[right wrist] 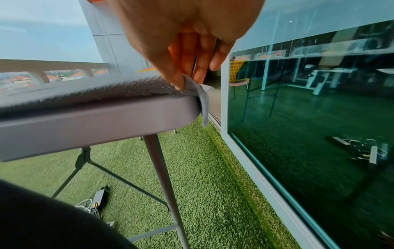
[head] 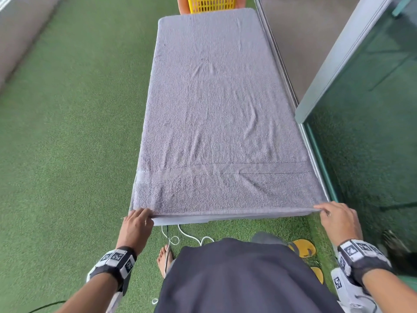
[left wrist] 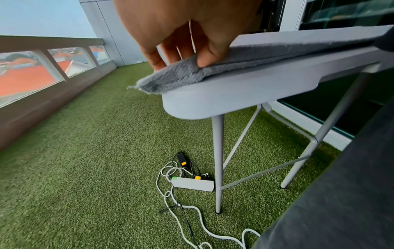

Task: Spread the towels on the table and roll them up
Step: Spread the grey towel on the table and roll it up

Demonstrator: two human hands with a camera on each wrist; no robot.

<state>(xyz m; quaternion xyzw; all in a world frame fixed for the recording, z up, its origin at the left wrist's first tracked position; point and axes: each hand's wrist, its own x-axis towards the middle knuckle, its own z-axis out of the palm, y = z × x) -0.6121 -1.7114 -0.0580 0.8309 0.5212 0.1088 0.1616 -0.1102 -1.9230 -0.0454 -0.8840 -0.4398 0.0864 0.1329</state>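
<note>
Showing spreading done and rolling not yet begun: the grey terry-cloth towel (head: 223, 114) lies flat, covering the light grey folding table (left wrist: 234, 94), while the left hand (head: 137, 224) and right hand (head: 338, 219) pinch its two near corners between thumb and fingers.

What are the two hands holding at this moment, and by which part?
Both hold the grey towel: the left hand pinches its near left corner, the right hand its near right corner, at the table edge.
</note>
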